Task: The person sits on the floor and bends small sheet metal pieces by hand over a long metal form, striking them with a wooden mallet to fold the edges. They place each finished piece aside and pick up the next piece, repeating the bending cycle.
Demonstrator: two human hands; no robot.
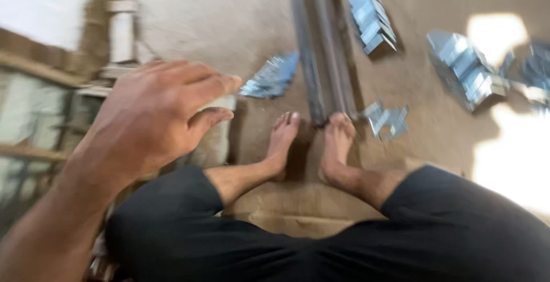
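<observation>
On a dusty workshop floor, seen from above a seated person's lap:

Left hand: the left hand [157, 116] is raised at the left of the view, palm down, fingers spread and slightly curled, holding nothing; it is blurred.

Right hand: out of sight.

Nearest thing: a pale block [215, 138] lies just under the fingertips; whether the hand touches it cannot be told. Just beyond it, near the fingertips, lies a fanned bundle of shiny metal plates [272, 77].

Legs and feet: the person sits in dark trousers [321, 247] with bare feet [312, 141] side by side, toes at the near end of a long dark metal bar [321, 47] that runs away up the floor.

Other metal pieces: a small bent metal piece [388, 120] lies just right of the right foot; a stack of plates [371, 15] sits right of the bar, higher up; a larger stack [467, 70] lies further right, beside sunlit patches.

Left edge: a white post [121, 30] and blurred wooden slats [34, 116] stand behind the hand.
</observation>
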